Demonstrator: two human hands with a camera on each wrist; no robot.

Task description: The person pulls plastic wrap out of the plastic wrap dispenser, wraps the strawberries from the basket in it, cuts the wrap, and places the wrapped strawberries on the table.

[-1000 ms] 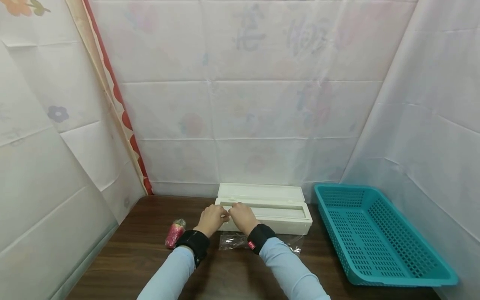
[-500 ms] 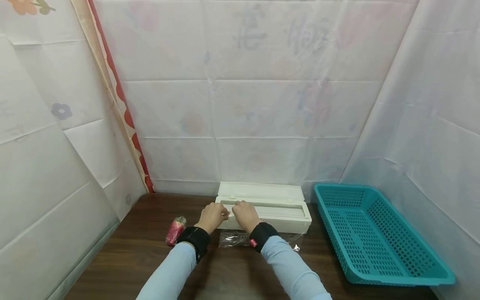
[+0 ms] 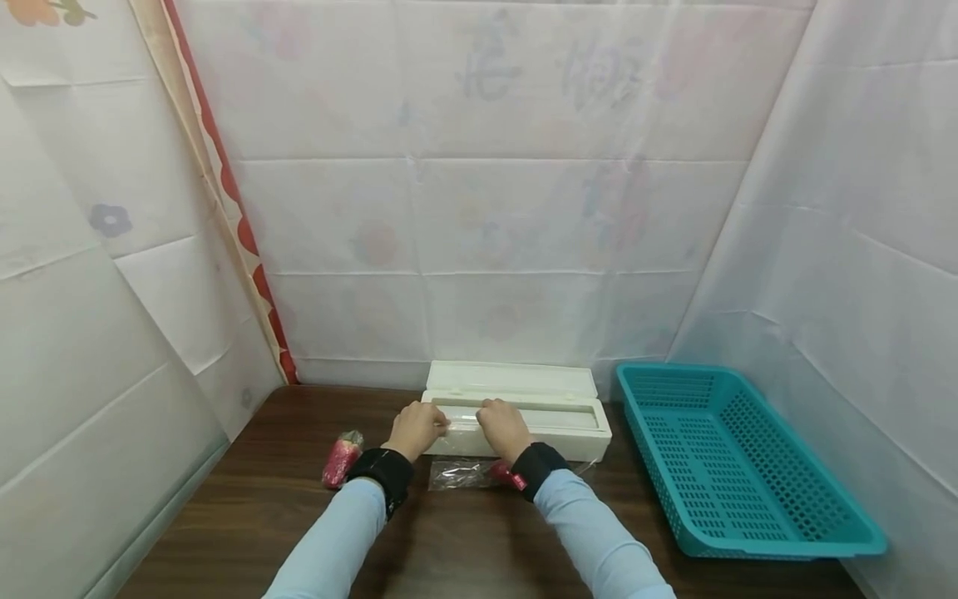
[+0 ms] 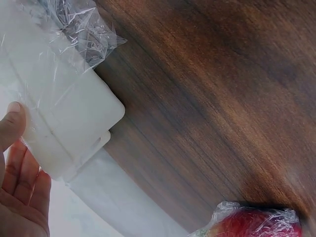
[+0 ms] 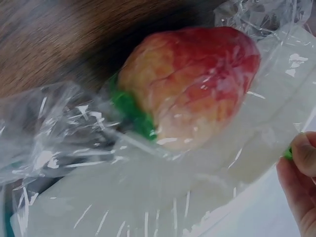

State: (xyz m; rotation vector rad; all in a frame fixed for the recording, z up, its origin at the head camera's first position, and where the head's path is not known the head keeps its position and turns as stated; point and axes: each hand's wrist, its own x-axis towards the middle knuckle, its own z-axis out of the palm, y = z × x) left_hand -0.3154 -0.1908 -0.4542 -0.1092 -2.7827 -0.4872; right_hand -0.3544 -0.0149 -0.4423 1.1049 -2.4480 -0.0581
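Both hands [image 3: 417,428] [image 3: 503,426] on white dispenser box [image 3: 569,434], long axis left-right.

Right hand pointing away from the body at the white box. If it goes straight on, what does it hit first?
Likely the raised lid at the back of the white box. The right hand already rests at the box's open front edge, so only the trough lies between; the wall is behind. Depth is unclear.
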